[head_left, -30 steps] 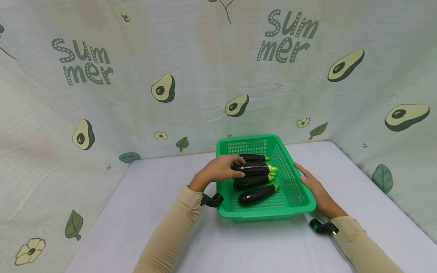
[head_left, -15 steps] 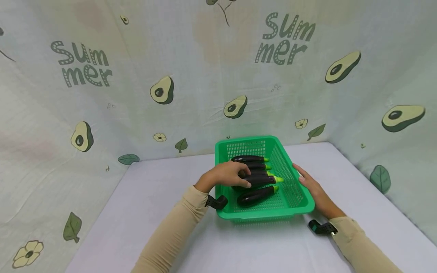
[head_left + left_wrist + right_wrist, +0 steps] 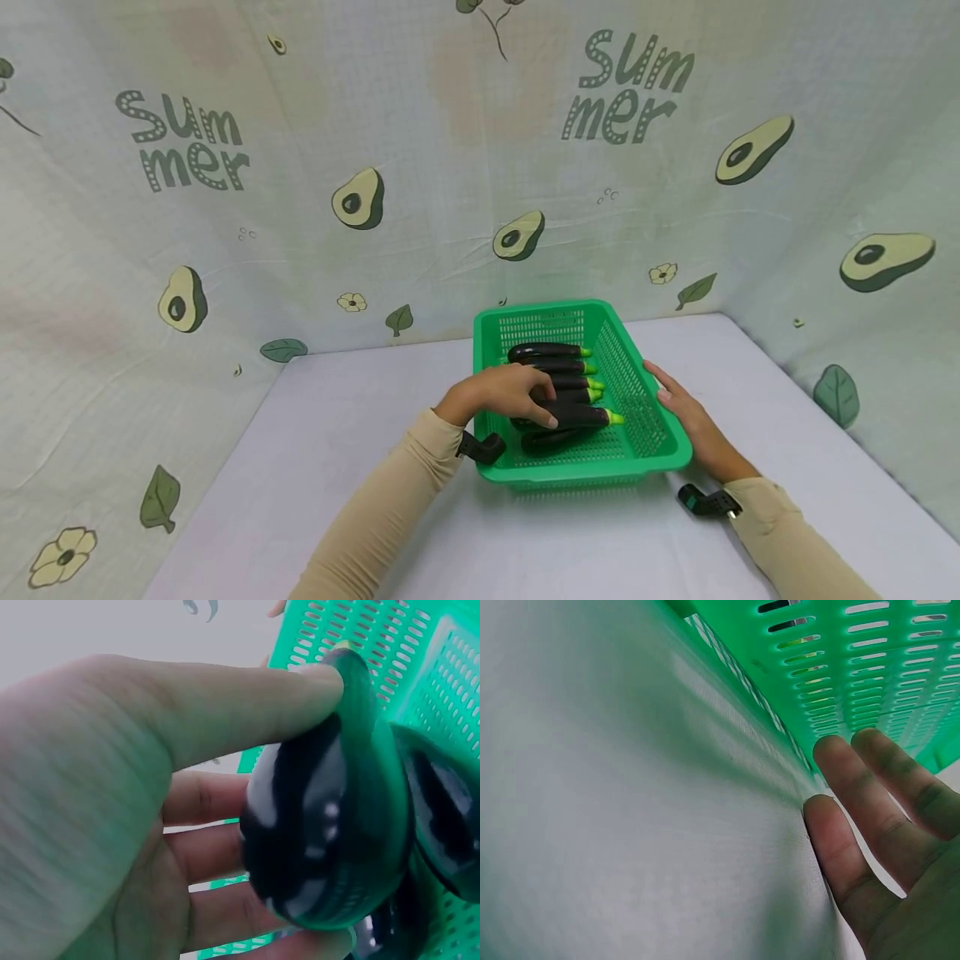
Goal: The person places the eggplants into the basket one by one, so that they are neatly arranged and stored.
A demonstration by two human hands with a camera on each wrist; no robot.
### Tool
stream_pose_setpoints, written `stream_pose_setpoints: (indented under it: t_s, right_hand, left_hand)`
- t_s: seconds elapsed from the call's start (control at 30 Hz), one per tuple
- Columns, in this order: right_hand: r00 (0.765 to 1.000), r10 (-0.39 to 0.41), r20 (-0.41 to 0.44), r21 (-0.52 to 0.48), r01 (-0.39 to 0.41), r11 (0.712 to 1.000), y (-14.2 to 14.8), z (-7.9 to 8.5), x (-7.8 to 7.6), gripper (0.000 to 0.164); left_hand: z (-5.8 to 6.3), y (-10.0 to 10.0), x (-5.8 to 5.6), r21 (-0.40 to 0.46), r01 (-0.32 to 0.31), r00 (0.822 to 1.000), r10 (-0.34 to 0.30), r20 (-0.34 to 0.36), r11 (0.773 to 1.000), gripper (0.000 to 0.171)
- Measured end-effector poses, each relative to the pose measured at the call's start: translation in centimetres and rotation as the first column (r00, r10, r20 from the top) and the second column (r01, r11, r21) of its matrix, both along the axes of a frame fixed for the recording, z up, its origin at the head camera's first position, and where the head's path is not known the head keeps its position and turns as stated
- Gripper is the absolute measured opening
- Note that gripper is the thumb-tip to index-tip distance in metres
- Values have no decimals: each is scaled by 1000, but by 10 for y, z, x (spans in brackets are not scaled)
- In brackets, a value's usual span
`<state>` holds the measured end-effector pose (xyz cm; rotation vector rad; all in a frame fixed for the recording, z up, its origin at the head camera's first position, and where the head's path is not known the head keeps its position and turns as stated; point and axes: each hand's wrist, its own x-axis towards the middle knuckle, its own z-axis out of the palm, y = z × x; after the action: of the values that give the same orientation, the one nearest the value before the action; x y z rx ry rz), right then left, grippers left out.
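Note:
My left hand (image 3: 512,392) reaches into the green plastic basket (image 3: 585,473) and grips a dark eggplant (image 3: 583,416) with a pale green stem end. Thumb and fingers curl round its body in the left wrist view, where the eggplant (image 3: 330,825) fills the middle. It overlaps another eggplant (image 3: 542,442) near the basket's front. Several more eggplants (image 3: 547,352) lie side by side behind, stems pointing right, partly hidden by the hand. At the basket's right side rests my right hand (image 3: 693,421), its extended fingers (image 3: 855,780) against the slotted outer wall.
The basket stands on a white-covered table (image 3: 360,467), near the back edge. Behind it hangs a cloth backdrop (image 3: 435,275) printed with avocados and leaves. Black wrist cameras sit on both wrists.
The left hand has carried the gripped eggplant from the rear of the row toward the basket's front, uncovering eggplants behind it. The right hand has stayed at the basket's right side.

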<state>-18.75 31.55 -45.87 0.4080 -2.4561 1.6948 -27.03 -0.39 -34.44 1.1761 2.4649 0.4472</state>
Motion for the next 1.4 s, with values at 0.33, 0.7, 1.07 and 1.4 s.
stream_pose_setpoints:
  t_s: [0.33, 0.7, 1.07, 1.4]
  right_hand:
    - [1000, 19, -10, -8, -19, 1000, 0, 0, 0, 53]
    - [1000, 26, -9, -15, -27, 1000, 0, 2, 0, 53]
    - [1000, 16, 4, 1, -16, 1000, -2, 3, 1, 53]
    - [1000, 9, 15, 1, -9, 1000, -2, 4, 1, 53]
  left_hand:
    - [1, 4, 5, 42, 39, 998, -41, 46, 998, 32]
    - [6, -3, 5, 113, 40, 999, -40, 0, 993, 32]
    - [8, -28, 3, 219, -13, 996, 31, -78, 976, 26]
    - [1, -54, 3, 383, -108, 972, 179, -153, 917, 25]
